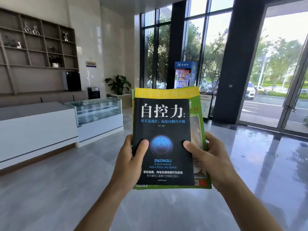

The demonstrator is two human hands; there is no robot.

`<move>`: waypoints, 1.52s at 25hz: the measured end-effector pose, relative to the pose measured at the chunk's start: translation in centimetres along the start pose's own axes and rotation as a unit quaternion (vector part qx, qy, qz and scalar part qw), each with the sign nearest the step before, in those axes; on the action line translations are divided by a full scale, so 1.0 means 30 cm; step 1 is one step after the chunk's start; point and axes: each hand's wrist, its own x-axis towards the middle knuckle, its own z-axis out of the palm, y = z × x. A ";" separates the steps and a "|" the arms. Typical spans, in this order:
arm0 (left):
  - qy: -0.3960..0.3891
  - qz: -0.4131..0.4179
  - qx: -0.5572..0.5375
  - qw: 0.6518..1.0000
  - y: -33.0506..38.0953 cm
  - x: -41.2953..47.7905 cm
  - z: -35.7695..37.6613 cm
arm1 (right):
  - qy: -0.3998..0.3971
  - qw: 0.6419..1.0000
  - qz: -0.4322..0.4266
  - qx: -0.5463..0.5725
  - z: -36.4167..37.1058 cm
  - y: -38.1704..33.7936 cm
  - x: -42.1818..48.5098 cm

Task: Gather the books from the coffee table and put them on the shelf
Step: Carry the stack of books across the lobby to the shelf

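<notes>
black paperback book (162, 140), white title, blue power symbol | closed, cover up, topping held stack, frame centre | green book with yellow top band (166, 93) beneath, jutting top and right | brown wooden wall shelf (38, 47), upper left

Left grip (131, 162) and right grip (211, 162) carry a black book (163, 124) lying flat atop a larger green book (197, 100).

Titles logged: black book (162, 130) bore "自控力" and "ZIKONGLI"; green book (198, 125) showed "24"; cabinet sign (182, 64) read "24".
</notes>
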 end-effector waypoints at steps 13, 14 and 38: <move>-0.010 -0.007 0.007 1.000 -0.759 1.599 0.161 | 0.007 1.000 0.006 -0.005 0.186 0.549 1.677; -0.008 -0.009 0.013 1.000 -0.834 1.706 0.179 | 0.008 1.000 0.007 -0.002 0.191 0.613 1.794; -0.005 0.025 -0.018 1.000 -2.325 4.778 0.583 | 0.005 0.999 -0.029 -0.013 0.459 1.697 5.049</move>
